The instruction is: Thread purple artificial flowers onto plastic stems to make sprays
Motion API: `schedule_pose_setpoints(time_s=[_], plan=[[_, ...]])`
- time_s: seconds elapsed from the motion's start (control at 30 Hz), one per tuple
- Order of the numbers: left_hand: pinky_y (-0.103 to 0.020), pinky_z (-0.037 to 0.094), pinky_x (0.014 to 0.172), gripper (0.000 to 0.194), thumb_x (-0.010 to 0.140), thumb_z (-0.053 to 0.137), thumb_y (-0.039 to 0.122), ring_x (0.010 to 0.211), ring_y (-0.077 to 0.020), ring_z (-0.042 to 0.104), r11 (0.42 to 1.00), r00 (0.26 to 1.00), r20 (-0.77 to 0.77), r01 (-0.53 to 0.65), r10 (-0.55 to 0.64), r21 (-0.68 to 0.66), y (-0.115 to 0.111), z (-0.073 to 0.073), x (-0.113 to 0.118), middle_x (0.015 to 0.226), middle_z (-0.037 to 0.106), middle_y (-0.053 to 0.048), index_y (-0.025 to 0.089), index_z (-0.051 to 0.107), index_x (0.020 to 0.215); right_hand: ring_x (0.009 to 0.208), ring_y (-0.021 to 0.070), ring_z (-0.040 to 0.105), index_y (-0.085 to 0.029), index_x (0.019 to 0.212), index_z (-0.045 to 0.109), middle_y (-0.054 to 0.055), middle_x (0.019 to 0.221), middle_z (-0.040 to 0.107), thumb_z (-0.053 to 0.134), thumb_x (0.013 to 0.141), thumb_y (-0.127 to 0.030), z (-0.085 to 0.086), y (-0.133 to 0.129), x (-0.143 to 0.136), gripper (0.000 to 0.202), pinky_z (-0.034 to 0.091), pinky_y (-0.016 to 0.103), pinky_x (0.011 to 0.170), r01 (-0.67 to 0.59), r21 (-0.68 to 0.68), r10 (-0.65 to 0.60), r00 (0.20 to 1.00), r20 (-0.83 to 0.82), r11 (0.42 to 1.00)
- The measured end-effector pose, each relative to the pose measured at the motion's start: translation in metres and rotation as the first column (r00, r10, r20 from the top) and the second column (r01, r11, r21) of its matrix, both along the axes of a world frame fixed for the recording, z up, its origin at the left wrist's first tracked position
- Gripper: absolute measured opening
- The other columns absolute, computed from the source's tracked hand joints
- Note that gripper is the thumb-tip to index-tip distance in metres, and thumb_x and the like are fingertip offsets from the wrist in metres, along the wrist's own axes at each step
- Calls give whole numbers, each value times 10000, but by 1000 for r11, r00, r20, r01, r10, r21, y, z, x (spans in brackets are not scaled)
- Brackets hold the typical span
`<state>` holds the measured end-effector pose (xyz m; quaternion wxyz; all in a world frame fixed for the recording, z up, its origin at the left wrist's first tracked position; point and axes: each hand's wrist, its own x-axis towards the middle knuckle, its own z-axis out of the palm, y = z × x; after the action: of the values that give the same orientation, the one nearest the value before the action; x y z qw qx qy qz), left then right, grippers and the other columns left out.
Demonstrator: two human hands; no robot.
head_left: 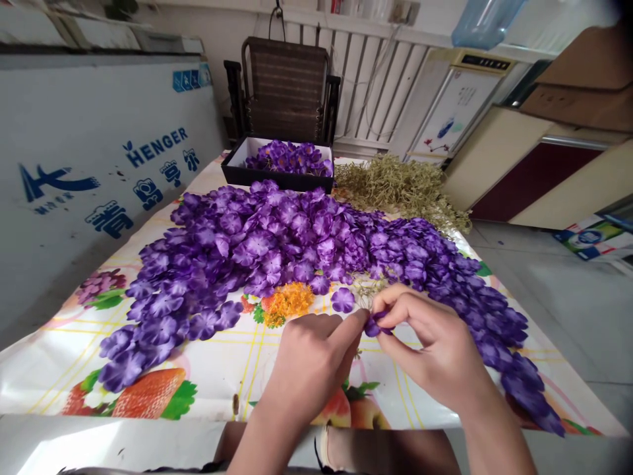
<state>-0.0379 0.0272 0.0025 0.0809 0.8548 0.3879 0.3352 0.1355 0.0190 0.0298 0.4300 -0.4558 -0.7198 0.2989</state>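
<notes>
A small purple fabric flower (373, 326) is between the fingertips of both my hands, above the front part of the table. My right hand (430, 336) pinches its petals between thumb and fingers. From the left, my left hand (319, 349) meets the flower with its curled fingers pressed together; its thumb and whatever stem it grips are hidden. Just beyond the fingertips lie thin pale-green stems (368, 287) and a single purple blossom (343, 300). Left of these sits a little heap of orange-yellow flower centres (289, 303).
A wide heap of purple petals (267, 231) arcs across the printed tablecloth (217, 376). Behind it stand a black box (277, 179) with assembled purple flowers and a pile of green stems (400, 185). A brown chair (287, 86) faces me; a white freezer (99, 145) borders the left.
</notes>
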Motion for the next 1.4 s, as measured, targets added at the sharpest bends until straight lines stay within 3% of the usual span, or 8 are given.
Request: schedule_pose_setpoints(time_s=[0.13,0.3,0.37,0.6,0.8,0.97,1.13,1.4], plan=[[-253,335,462,275,924,433,99,468,-133,485,994,1000,-22,-3,5,110,-1,4,1,563,557,21,127,603,1139,835,165,555,-241,769,457,-6,877,533,530,733,40,2,-4,-3,292,443,303,743,1,39,0,1000,-27,999],[-257,347,494,256,915,459,88,494,-134,462,984,1000,17,-7,5,177,-3,6,0,574,549,15,135,612,1114,861,173,562,-294,1081,510,3,900,537,539,760,18,5,-6,-2,448,472,302,764,39,-37,-42,997,-71,999],[-258,344,505,238,916,470,95,505,-136,461,984,998,65,-25,13,176,-3,5,0,577,549,12,147,614,1098,874,174,568,-287,1054,554,9,907,555,543,778,9,6,-5,-1,405,468,295,763,0,-14,-1,998,-58,1000],[-238,400,596,177,932,476,137,624,-117,546,992,932,357,-15,58,-122,-5,8,2,751,652,-9,175,590,1063,845,183,582,-246,873,606,18,875,581,572,806,-15,9,-3,-1,242,467,320,737,-32,51,37,995,-97,998],[-236,359,569,201,962,457,293,613,-108,472,847,744,626,161,234,-507,-7,12,-2,710,569,20,227,647,962,879,199,604,-255,857,630,14,873,621,586,773,16,10,-3,-3,287,482,343,787,-33,-26,28,986,-165,999],[-244,259,502,219,914,536,374,559,-107,343,673,556,780,463,287,-577,-2,9,-5,615,411,36,205,652,839,859,187,611,-251,860,636,17,864,630,631,788,-31,9,-3,-5,232,499,304,752,-27,-85,6,971,-240,996],[-241,259,528,249,906,543,366,584,-108,334,615,545,792,534,274,-580,-1,10,-9,631,413,31,181,601,750,849,187,605,-231,863,639,23,846,620,631,806,-44,9,-3,-4,196,496,314,750,-78,-52,61,960,-273,996],[-221,287,559,243,915,527,319,614,-102,367,587,593,779,564,201,-581,-1,13,-12,664,459,29,180,571,721,875,178,597,-243,904,659,10,882,613,560,749,77,10,-5,-2,369,478,309,757,-141,21,140,935,-325,990]])
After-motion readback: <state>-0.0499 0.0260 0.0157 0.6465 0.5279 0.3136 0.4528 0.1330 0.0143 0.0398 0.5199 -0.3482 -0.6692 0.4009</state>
